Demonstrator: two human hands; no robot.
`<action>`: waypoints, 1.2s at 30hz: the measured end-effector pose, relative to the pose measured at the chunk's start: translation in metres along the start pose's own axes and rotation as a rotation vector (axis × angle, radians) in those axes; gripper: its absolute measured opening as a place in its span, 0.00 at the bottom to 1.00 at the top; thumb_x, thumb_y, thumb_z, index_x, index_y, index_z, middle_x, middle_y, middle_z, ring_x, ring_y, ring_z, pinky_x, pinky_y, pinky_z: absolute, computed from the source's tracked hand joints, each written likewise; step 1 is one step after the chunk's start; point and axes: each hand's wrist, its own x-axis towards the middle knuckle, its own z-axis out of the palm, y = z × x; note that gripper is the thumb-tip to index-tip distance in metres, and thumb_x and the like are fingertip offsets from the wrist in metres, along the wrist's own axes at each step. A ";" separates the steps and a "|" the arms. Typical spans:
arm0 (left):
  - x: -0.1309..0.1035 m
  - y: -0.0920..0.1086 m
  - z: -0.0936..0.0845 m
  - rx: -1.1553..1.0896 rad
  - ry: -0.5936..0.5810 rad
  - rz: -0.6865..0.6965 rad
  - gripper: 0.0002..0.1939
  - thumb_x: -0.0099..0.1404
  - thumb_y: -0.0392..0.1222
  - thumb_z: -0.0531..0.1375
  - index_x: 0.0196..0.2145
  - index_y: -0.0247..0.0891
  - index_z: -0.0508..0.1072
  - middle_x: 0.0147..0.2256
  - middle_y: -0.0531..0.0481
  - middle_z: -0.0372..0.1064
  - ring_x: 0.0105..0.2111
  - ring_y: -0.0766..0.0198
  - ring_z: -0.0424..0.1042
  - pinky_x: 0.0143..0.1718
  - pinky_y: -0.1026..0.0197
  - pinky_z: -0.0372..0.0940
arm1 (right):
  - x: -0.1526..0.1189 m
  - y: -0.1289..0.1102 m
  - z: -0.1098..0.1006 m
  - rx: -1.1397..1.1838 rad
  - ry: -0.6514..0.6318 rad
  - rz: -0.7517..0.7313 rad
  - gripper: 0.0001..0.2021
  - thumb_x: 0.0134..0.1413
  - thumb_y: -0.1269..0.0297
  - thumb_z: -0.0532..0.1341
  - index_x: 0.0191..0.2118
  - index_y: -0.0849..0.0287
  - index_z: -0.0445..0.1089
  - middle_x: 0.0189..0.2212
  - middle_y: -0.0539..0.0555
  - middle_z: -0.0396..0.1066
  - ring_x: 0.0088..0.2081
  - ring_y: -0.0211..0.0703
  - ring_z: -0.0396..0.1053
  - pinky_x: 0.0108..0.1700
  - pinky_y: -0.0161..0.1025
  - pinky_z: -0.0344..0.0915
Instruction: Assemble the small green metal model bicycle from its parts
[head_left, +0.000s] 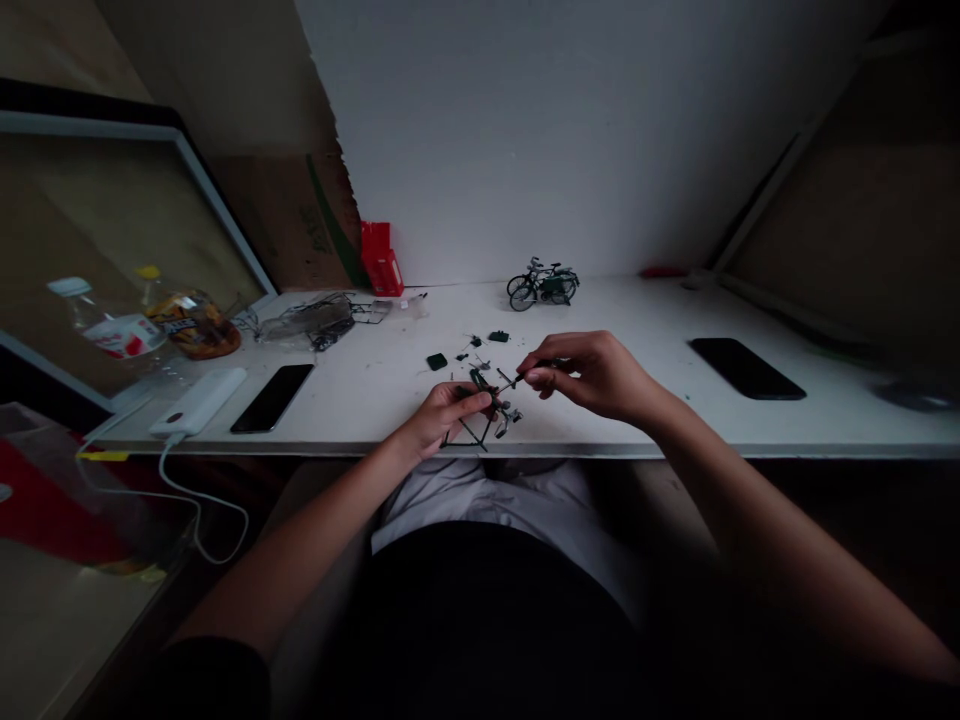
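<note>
Apparently unfinished: left hand [436, 418] grips part-built dark frame [472, 434], right hand [592, 375] pinches thin tool [511, 384]; small parts [499, 336] lie unattached.

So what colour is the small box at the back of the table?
Red; the small box shows best in the head view.

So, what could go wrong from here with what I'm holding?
The thin tool in your right hand points toward your left hand, so a slip might jab it. The dark frame is held at the table's front edge and could drop off. Loose small parts lie just beyond your hands and might get knocked away.
</note>
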 end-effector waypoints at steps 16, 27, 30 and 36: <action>0.000 0.002 0.003 0.025 -0.011 -0.006 0.16 0.56 0.49 0.77 0.33 0.34 0.82 0.33 0.46 0.81 0.34 0.61 0.79 0.46 0.58 0.70 | 0.002 0.013 0.004 0.258 -0.060 0.110 0.22 0.59 0.43 0.69 0.40 0.62 0.81 0.30 0.58 0.81 0.30 0.42 0.77 0.33 0.41 0.75; -0.002 0.004 0.004 -0.009 0.010 -0.023 0.16 0.55 0.48 0.77 0.34 0.33 0.82 0.33 0.46 0.81 0.34 0.61 0.79 0.47 0.57 0.71 | 0.001 0.013 -0.001 0.286 -0.054 0.078 0.21 0.60 0.46 0.70 0.43 0.62 0.81 0.33 0.58 0.82 0.34 0.45 0.79 0.37 0.43 0.78; -0.002 0.003 0.002 0.004 0.004 -0.022 0.15 0.56 0.48 0.76 0.34 0.34 0.82 0.33 0.45 0.81 0.34 0.61 0.79 0.46 0.57 0.71 | 0.000 0.012 -0.003 0.277 -0.052 0.078 0.21 0.60 0.45 0.70 0.43 0.61 0.81 0.33 0.58 0.82 0.35 0.45 0.79 0.37 0.43 0.79; -0.002 0.005 0.004 -0.010 0.001 -0.016 0.16 0.55 0.48 0.77 0.33 0.34 0.82 0.32 0.46 0.81 0.33 0.62 0.79 0.45 0.58 0.71 | 0.001 0.007 -0.001 0.287 -0.072 0.089 0.21 0.59 0.45 0.70 0.42 0.61 0.81 0.32 0.58 0.81 0.34 0.44 0.78 0.37 0.43 0.78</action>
